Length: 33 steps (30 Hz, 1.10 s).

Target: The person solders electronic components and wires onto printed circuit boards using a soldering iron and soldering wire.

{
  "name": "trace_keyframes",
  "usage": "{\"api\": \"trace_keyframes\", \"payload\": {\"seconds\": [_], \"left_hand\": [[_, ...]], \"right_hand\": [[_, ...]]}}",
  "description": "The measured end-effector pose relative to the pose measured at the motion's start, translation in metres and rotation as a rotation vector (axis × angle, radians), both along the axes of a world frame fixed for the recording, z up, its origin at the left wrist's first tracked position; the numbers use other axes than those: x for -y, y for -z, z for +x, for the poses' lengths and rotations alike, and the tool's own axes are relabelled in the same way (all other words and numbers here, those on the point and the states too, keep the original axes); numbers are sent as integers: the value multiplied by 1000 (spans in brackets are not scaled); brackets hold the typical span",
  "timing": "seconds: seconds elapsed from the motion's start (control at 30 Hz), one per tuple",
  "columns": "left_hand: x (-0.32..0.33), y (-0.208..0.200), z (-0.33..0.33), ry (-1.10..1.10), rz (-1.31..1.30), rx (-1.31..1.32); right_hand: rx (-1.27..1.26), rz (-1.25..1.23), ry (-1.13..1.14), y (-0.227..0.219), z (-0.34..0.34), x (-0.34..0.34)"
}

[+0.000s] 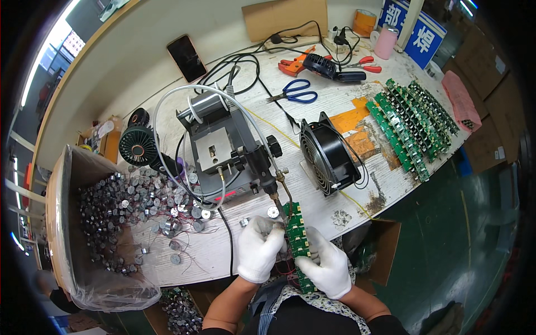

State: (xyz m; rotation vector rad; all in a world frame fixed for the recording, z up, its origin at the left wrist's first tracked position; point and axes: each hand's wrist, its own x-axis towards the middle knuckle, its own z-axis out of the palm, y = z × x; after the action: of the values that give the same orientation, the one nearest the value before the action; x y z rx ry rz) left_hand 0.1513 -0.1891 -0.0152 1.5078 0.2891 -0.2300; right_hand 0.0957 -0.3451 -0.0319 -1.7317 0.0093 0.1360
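So the worktop [335, 106] is packed; a cardboard box [61, 223] lined with plastic sits at the left edge, full of small round metal parts that spill onto the surface; behind the hands is the soldering station [220, 151] with its hoses, and a black fan [326, 156] just to its right; a row of green boards [413, 123] lies far right; blue scissors [296, 91] further back. Both hands are gloved; left hand [259, 248] curls around the left side of a long green circuit board strip [297, 240], right hand [329, 268] grips its right edge; the strip's lower end is half hidden between them; the iron tip [277, 204] sits right at the strip's top.
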Motion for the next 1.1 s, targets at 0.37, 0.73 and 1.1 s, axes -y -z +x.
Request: {"api": "trace_keyframes", "payload": {"seconds": [0.37,0.73,1.1], "left_hand": [[-8,-8,6,103,86,-34],[-8,6,-4,116,207,192],[-18,-3,10,197,67,-21]], "right_hand": [[-142,93,-29,4,-3,4],[-158,108,-6,-2,0,2],[-108,66,-3,-1,-3,2]]}}
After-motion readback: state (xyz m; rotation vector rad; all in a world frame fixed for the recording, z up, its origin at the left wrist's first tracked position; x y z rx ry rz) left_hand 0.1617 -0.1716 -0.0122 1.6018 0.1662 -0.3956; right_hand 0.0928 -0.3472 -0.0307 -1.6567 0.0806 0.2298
